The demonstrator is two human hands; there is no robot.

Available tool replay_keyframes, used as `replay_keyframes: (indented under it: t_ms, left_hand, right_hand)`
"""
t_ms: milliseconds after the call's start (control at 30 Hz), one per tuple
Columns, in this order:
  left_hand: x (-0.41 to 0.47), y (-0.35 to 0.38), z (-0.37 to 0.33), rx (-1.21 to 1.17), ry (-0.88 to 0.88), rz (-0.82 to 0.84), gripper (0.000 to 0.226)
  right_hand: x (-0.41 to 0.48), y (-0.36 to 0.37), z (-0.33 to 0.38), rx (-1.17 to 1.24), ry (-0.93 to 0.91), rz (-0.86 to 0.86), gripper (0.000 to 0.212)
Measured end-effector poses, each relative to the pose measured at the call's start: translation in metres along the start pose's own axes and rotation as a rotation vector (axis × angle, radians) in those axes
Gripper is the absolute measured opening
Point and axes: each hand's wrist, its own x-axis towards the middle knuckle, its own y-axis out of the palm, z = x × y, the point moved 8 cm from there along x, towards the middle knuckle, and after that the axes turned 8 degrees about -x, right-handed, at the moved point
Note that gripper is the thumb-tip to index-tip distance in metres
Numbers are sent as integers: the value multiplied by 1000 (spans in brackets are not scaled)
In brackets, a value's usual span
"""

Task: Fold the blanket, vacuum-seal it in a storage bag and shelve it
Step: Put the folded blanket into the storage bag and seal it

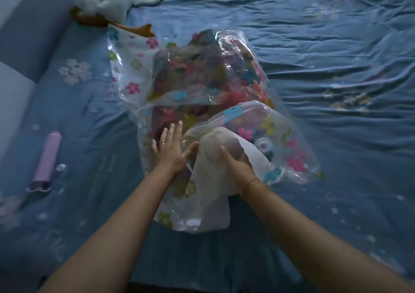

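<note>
Storage bag (134,68) on the blue bed sheet (336,46), folded blanket (202,68) inside it, mid-bed. Your left hand (170,151) lies flat on the film, fingers straight; your right hand (238,169) grasps the white mouth flap, fingers veiled behind it. Best practice, as judged: sweep air toward the mouth and leave the round valve (263,145) uncovered. The film is glossy, crinkled and flower-printed; the blanket is soft and lumpy. A lilac cylindrical pump (48,158) lies well apart, left.

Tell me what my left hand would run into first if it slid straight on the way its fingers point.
Probably the higher hump of the folded blanket inside the storage bag. The left hand lies flat on the plastic, fingers pointing up the bed; height is hard to judge.
</note>
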Motion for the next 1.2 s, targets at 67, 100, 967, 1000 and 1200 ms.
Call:
replay_keyframes:
  t_ms: [67,100,967,1000,1200]
  left_hand:
    - [-26,-5,18,-19,-7,2,92]
    - [-40,-7,24,-40,-16,2,99]
    - [-297,81,146,-792,-656,-188,116]
    - [-306,89,157,-837,-736,-201,107]
    - [-339,129,166,-1267,-1035,-233,55]
  right_hand:
    - [-25,-18,-10,-120,-83,-30,59]
    - [-36,-29,-20,-169,-102,-42,53]
    - [-174,-182,-142,1018,247,91,120]
    - [-174,-189,-152,1022,288,59,111]
    - [-167,-194,-168,783,427,97,108]
